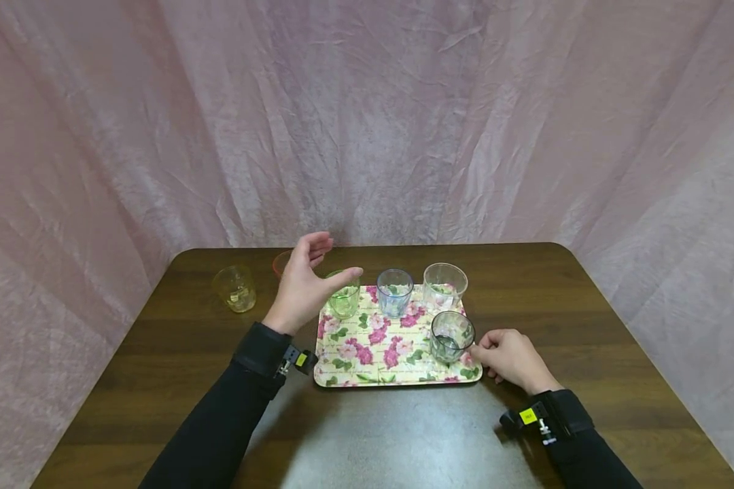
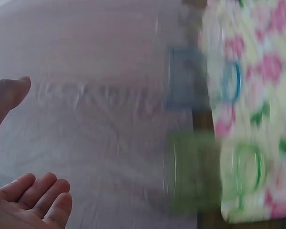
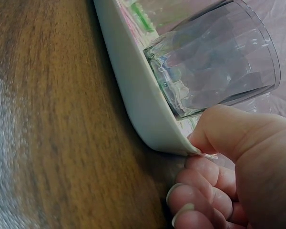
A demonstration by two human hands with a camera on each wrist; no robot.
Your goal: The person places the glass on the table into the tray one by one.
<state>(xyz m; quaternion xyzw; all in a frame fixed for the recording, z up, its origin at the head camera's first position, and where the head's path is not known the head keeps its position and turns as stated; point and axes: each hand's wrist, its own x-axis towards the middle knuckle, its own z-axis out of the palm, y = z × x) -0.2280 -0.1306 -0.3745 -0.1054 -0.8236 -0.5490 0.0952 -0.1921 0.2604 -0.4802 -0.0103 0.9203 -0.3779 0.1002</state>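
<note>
My right hand [image 1: 514, 357] pinches the right rim of a flowered tray [image 1: 367, 367]; in the right wrist view the thumb lies on top of the rim [image 3: 133, 105] and curled fingers [image 3: 200, 186] sit outside and below it. Close to that thumb stands a grey tinted glass [image 1: 452, 337], upright on the tray. Raised near the tray's back left corner, my left hand [image 1: 302, 288] holds nothing, thumb and fingers spread apart. It partly covers a green glass [image 1: 345, 305] in the head view. Along the tray's back stand a blue glass [image 1: 394, 295] and a clear glass [image 1: 445, 284].
Left of the tray, a yellow glass [image 1: 235, 291] stands on the wooden table [image 1: 177, 380]. A red-rimmed glass [image 1: 278, 262] shows partly behind my left hand. Pink curtain [image 1: 367, 122] hangs beyond the table's far edge.
</note>
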